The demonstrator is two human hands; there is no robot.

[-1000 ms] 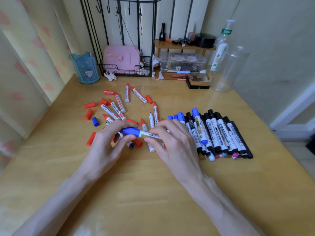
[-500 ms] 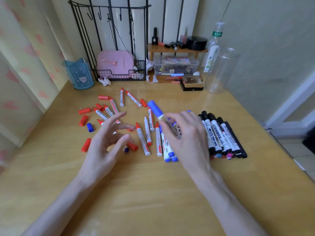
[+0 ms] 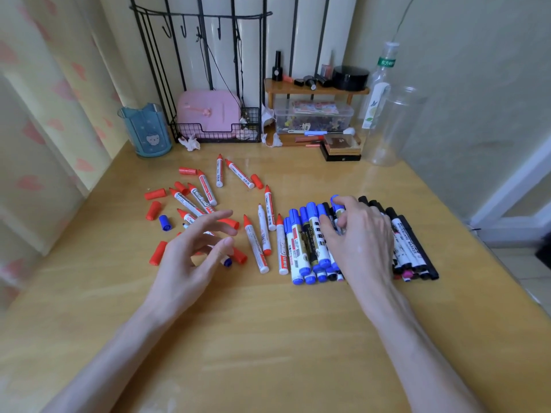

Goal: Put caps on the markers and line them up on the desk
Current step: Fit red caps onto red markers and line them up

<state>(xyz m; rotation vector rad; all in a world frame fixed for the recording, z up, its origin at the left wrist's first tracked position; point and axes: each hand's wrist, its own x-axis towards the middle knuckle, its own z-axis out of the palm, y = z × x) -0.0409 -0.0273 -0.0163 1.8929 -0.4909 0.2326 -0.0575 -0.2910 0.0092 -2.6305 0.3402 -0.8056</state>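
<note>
- Two bare forearms reach in over the smooth yellow wooden desk (image 3: 268, 338), with a broad stretch of glossy wood between them; the near edge is out of view.
- Left hand (image 3: 190, 257) hovers with fingers spread wide and relaxed, holding nothing, above the scattered uncapped red-tipped white markers (image 3: 254, 245).
- Right hand (image 3: 362, 242) lies on the tight row of capped blue markers (image 3: 310, 242). Its curled fingers grip one blue-capped white marker (image 3: 336, 202) where that row meets the black-capped markers (image 3: 401, 226).
- Those black-capped markers end near the desk's right edge, with only a narrow strip of wood beyond them.
- Loose cylindrical red plastic caps (image 3: 155, 193) and one small blue cap (image 3: 165, 222) lie beyond and left of the left hand, well apart from the row.
- Along the far wall stand a translucent blue plastic cup (image 3: 146, 129), a black wire rack (image 3: 214, 135) and a clear plastic jar (image 3: 387, 129).
</note>
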